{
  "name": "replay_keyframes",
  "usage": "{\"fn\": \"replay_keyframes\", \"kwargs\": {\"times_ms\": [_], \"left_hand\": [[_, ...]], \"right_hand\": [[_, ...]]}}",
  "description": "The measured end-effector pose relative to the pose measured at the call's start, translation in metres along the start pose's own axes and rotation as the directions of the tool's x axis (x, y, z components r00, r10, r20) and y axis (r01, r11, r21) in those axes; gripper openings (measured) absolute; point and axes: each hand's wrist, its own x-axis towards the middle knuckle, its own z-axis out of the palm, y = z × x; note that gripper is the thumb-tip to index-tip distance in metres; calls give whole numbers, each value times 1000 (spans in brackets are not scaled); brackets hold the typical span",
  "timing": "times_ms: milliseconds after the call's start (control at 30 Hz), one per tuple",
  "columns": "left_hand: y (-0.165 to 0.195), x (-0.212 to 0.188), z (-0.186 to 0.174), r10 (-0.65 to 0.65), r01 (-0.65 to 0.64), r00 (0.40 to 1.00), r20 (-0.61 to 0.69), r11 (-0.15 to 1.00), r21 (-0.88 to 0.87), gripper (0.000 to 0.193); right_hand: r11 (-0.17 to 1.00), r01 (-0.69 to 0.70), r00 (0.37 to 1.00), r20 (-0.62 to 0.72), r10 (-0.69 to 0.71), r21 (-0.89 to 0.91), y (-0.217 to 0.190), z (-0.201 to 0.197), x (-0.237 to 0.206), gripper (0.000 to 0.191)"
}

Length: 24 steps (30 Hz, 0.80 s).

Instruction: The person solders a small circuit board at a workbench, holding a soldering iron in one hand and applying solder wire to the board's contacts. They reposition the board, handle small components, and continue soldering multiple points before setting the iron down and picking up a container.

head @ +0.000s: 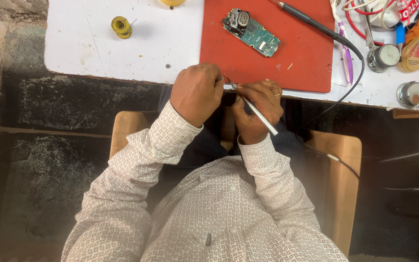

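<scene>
While the right hand (258, 109) was closed around a slim silver tool (260, 116), its fingers wrapped tight on the shaft much as one grips a pen, the tool's tip pointed up toward the left hand (197, 92) at the near edge of the red mat (311, 63). The left hand was curled into a loose fist, fingers folded together over something too small or too hidden to make out, so I could not tell what, if anything, it pinched. Both hands sat just at the lip of the white table (98, 48), above the person's lap. The tool looked light, stiff and smooth, likely metal, and so apt to slip or roll in the fingers; a grip low on the shaft near the tip, as the right hand had it, seemed the sound place to take hold for fine control. Well apart from the hands, toward the far side of the mat, lay a green circuit board (252, 33), thin and rigid, probably fragile, with small parts on its face; it would best be taken by its bare edges. A soldering iron (311, 22) with a dark handle lay across the mat's far corner, its cord (360, 73) trailing over the table edge. A yellow spool of solder wire (121, 26) stood well to the left on the table, and small round tins (384, 56) sat at the right.
</scene>
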Motion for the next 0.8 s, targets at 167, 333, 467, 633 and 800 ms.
{"fn": "replay_keyframes", "kwargs": {"times_ms": [167,333,467,633,800], "left_hand": [[0,0,-1,25,-25,1000,-19,1000,-7,14],[0,0,-1,1,-1,1000,0,1000,-4,15],[0,0,-1,10,-10,1000,-11,1000,-11,14],[1,1,0,-41,42,999,33,999,-30,17],[1,0,0,8,-9,1000,-15,1000,-23,18]], "right_hand": [[1000,10,1000,7,-10,7,-1,-1,1,17],[1000,-15,1000,-2,15,7,-2,0,1,18],[1000,-18,1000,3,18,3,0,-1,0,18],[1000,-8,1000,-27,8,22,3,0,-2,15],[999,-17,1000,4,17,29,3,-2,-2,16]]}}
